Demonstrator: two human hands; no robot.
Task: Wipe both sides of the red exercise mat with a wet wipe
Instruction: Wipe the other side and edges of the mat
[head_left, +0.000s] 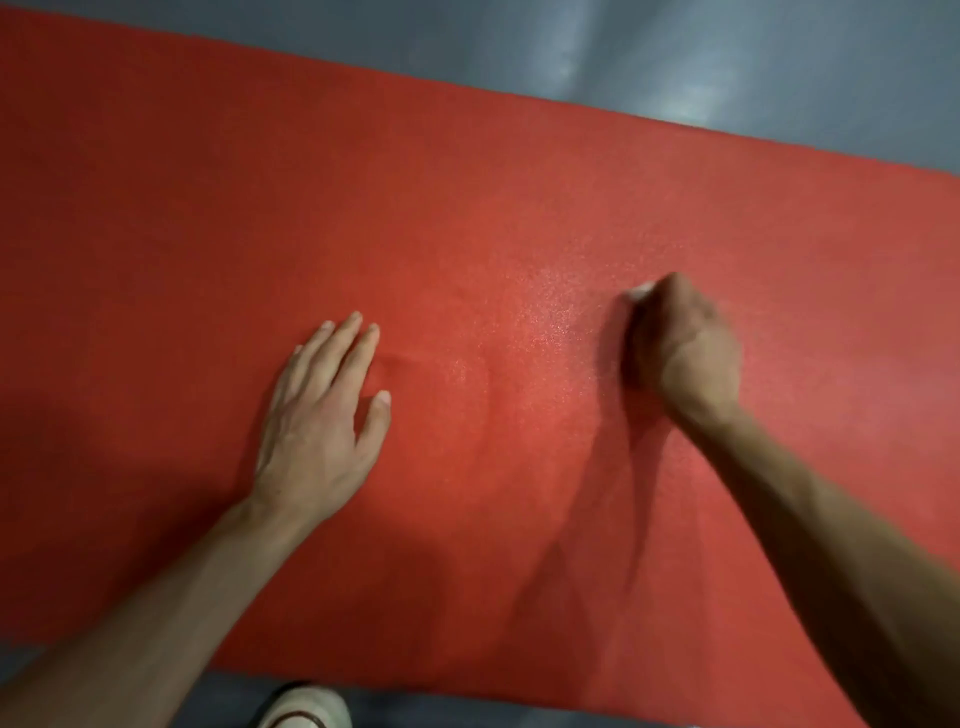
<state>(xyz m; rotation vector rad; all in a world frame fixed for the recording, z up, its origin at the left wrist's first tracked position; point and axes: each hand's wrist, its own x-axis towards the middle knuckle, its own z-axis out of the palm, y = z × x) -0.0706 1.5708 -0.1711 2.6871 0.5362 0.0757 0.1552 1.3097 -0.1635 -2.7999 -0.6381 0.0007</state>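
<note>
The red exercise mat (467, 218) lies flat on the floor and fills most of the view. My left hand (322, 415) rests flat on it with straight fingers, pressing it down left of the middle. My right hand (680, 343) is curled round a white wet wipe (640, 292), and only a small corner of the wipe shows past the fingers. The wipe is pressed against the mat. A faint damp sheen lies on the mat between my two hands.
Grey glossy floor (727, 67) runs along the mat's far edge and shows again below its near edge. A white shoe (306, 709) stands on the floor at the bottom, just off the mat's near edge.
</note>
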